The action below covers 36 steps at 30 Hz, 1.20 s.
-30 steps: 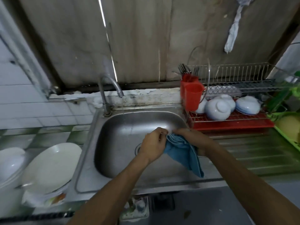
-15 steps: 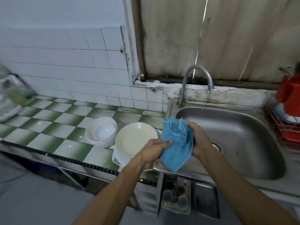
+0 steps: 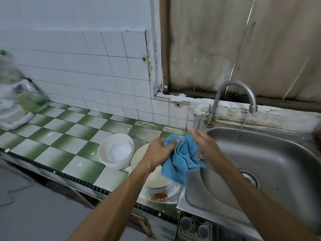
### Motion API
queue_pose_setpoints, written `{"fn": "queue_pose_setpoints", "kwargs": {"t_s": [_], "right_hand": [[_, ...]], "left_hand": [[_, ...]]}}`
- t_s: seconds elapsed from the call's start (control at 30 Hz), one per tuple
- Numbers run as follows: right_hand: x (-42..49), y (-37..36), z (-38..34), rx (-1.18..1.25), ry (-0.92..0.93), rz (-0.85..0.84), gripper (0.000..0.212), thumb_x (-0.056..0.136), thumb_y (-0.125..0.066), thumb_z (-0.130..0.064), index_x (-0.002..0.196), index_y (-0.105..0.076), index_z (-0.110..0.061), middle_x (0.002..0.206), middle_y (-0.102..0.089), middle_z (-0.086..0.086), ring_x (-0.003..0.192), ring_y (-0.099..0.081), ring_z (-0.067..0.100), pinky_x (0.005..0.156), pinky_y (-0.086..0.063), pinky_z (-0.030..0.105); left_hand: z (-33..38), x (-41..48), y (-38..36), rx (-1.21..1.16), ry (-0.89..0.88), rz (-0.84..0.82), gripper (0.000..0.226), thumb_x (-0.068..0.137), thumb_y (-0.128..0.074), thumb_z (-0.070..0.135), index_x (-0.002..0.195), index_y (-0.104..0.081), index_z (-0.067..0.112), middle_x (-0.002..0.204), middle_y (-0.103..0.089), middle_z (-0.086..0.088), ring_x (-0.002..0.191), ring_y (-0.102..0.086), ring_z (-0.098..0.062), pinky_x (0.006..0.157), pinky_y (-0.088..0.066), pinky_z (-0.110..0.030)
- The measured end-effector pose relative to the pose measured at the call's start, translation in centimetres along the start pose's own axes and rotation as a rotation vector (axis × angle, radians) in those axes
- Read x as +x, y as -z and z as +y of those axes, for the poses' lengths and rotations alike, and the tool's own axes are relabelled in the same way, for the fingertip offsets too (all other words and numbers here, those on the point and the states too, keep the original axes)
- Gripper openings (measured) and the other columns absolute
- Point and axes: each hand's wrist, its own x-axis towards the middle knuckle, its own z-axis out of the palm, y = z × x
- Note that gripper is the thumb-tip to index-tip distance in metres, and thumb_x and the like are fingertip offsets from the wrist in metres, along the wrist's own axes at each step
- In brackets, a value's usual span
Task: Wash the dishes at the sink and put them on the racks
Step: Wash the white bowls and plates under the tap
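**Cloth between both hands at the sink's left rim**

We see the blue cloth (image 3: 182,162) bunched up above the spot where the counter (image 3: 69,136) meets the sink (image 3: 278,162). The left grip (image 3: 157,152) has its fingers curled round the cloth's upper corner. The right grip (image 3: 206,146) lies against the other side with its fingers stretched straight. Their tips are blurred, and we cannot tell whether any lower finger hooks the fabric behind the folds.

The left forearm and the hanging cloth cover much of the stacked plates (image 3: 157,180), so we cannot count them. The lowest plate shows food scraps, and the stack sits just beside the sink's rim, near the counter's front edge. The white bowls (image 3: 115,151) stand nested just left of the plates, with one small bowl overturned inside.

The faucet (image 3: 234,83) arches over the basin's back left corner, and a thin stream of water (image 3: 242,125) falls from it, apart from both hands. The sink's right side is cut off by the frame. At far left some bags (image 3: 15,94) are blurred beyond reading. A wide run of checked tile lies between them and the bowls.
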Motion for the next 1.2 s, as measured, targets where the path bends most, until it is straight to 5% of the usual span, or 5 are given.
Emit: {"fn": "queue_pose_setpoints", "kwargs": {"t_s": [0.1, 0.33, 0.53, 0.87, 1.2], "right_hand": [[2.0, 0.2, -0.6, -0.220, 0.012, -0.190, 0.093, 0.066, -0.078, -0.073, 0.143, -0.051, -0.028, 0.134, -0.062, 0.000, 0.116, -0.066, 0.016, 0.097, -0.056, 0.039], [6.7, 1.8, -2.9, -0.460, 0.156, -0.278, 0.030, 0.071, -0.092, -0.028, 0.068, -0.063, -0.022, 0.073, -0.062, -0.007, 0.072, -0.056, 0.009, 0.074, -0.046, 0.029], [9.0, 1.0, -3.2, -0.643, 0.068, -0.266, 0.055, 0.076, -0.087, -0.036, 0.125, -0.064, -0.029, 0.094, -0.069, -0.013, 0.092, -0.066, 0.002, 0.092, -0.054, 0.031], [11.0, -2.6, -2.3, -0.820, 0.099, -0.100, 0.033, 0.074, -0.088, -0.037, 0.071, -0.058, -0.023, 0.069, -0.053, -0.007, 0.065, -0.048, 0.009, 0.061, -0.037, 0.030], [10.0, -3.9, -1.8, -0.887, 0.045, -0.004, 0.032, 0.099, -0.054, -0.009, 0.121, -0.073, -0.023, 0.118, -0.072, -0.004, 0.108, -0.063, 0.015, 0.098, -0.052, 0.038]], "left_hand": [[3.0, 1.9, 1.2, 0.088, -0.094, -0.153, 0.025, 0.086, -0.077, 0.037, 0.077, -0.071, 0.015, 0.072, -0.073, 0.002, 0.066, -0.067, -0.011, 0.062, -0.053, -0.026], [3.6, 5.6, 4.9, 0.092, -0.048, -0.362, 0.033, 0.084, -0.083, 0.028, 0.097, -0.069, 0.002, 0.086, -0.075, -0.006, 0.076, -0.067, -0.012, 0.064, -0.056, -0.026], [2.4, 8.1, 9.2, 0.170, -0.075, -0.379, 0.018, 0.084, -0.079, 0.010, 0.095, -0.065, 0.012, 0.084, -0.072, 0.002, 0.079, -0.067, -0.015, 0.066, -0.054, -0.024], [1.8, 11.7, 13.4, 0.778, -0.163, -0.319, 0.036, 0.074, -0.084, 0.040, 0.093, -0.066, 0.014, 0.091, -0.072, -0.003, 0.087, -0.066, -0.024, 0.081, -0.056, -0.042], [1.2, 12.8, 14.5, 0.732, -0.349, -0.341, 0.023, 0.083, -0.071, 0.014, 0.102, -0.058, 0.018, 0.095, -0.064, 0.002, 0.090, -0.061, -0.023, 0.074, -0.049, -0.035]]}}
